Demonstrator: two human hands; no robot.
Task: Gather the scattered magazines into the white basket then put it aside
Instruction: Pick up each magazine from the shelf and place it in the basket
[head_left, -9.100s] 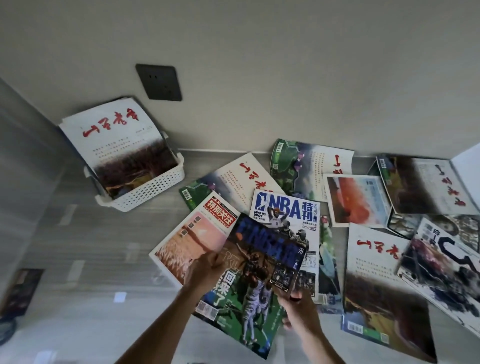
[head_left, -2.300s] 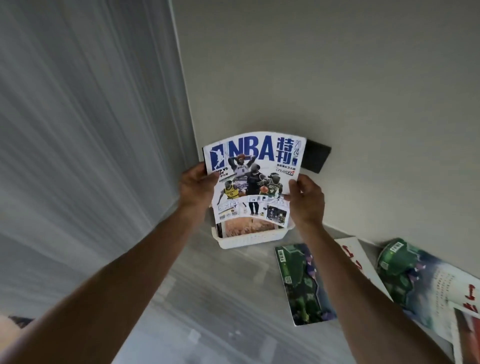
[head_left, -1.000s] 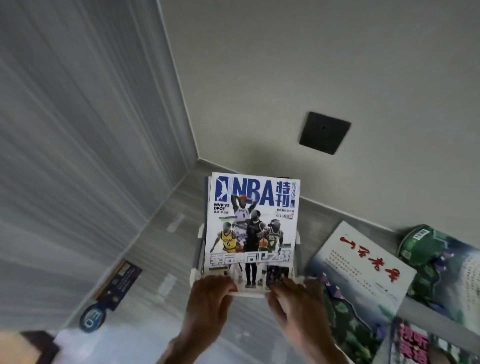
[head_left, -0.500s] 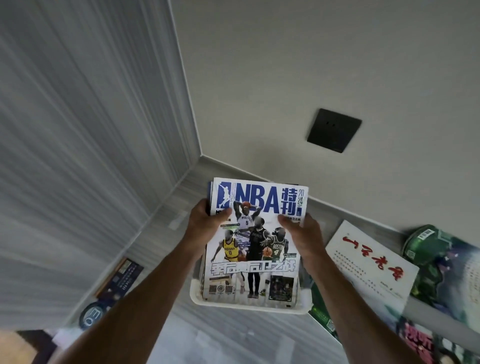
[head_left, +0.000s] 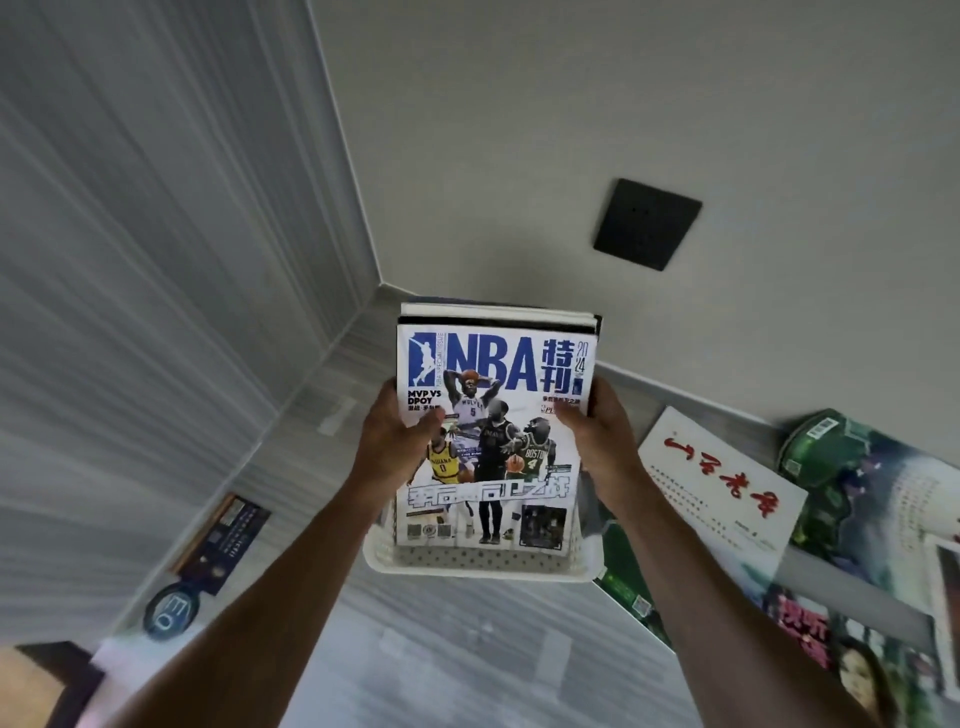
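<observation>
The white perforated basket (head_left: 478, 564) stands on the grey floor near the room's corner. A stack of magazines stands upright in it, the blue-and-white NBA magazine (head_left: 493, 415) in front. My left hand (head_left: 392, 441) grips the stack's left edge, thumb across the cover. On the right edge my right hand (head_left: 602, 441) grips the stack the same way. A white magazine with red calligraphy (head_left: 722, 493) lies on the floor to the right, beside a green-covered one (head_left: 857, 483). Another green magazine (head_left: 628, 597) pokes out beside the basket.
Two walls meet just behind the basket. A black socket plate (head_left: 648, 223) sits on the right wall. A dark card (head_left: 223, 540) and a round blue sticker (head_left: 169, 610) lie by the left wall. More magazines (head_left: 852, 654) cover the floor at lower right.
Both hands went from the magazines' lower edge up to the side edges of the stack. The stack now stands a little squarer in the basket, and the view has moved closer.
</observation>
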